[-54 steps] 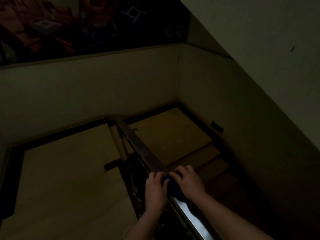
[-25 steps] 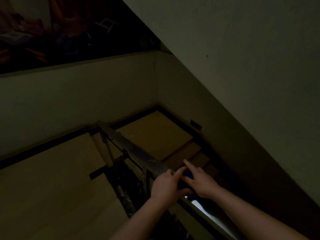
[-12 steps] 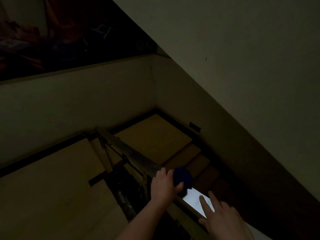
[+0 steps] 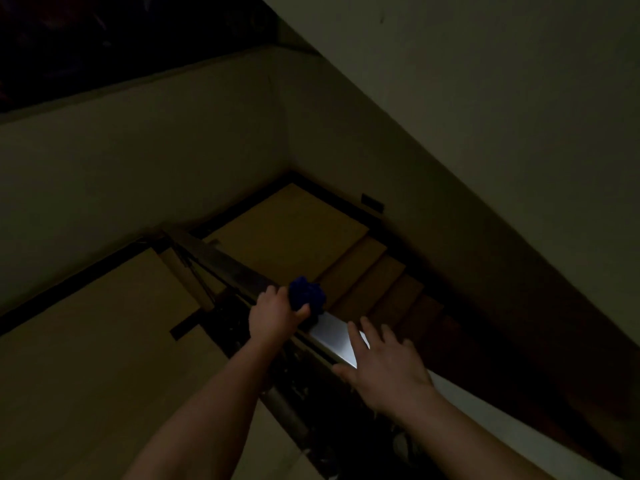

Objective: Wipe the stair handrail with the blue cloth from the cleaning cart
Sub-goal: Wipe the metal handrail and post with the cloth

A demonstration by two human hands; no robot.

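A metal handrail [image 4: 332, 336] runs down a dim stairwell from lower right to the landing corner at upper left. My left hand [image 4: 273, 318] is closed around the bunched blue cloth [image 4: 306, 297], pressing it on top of the rail. My right hand [image 4: 384, 365] lies flat with fingers spread on the rail's shiny stretch, a short way behind the cloth and apart from it. The cleaning cart is out of sight.
Tan steps [image 4: 367, 271] descend on the right of the rail to a landing [image 4: 287, 230]. Another tan flight [image 4: 86, 358] lies to the left. Dark balusters [image 4: 294, 382] hang under the rail. Plain walls [image 4: 485, 133] close in on the right and far side.
My right hand has let go of the cloth and drawn back along the rail, fingers spread. My left hand now holds the cloth alone and has slid it further down the rail.
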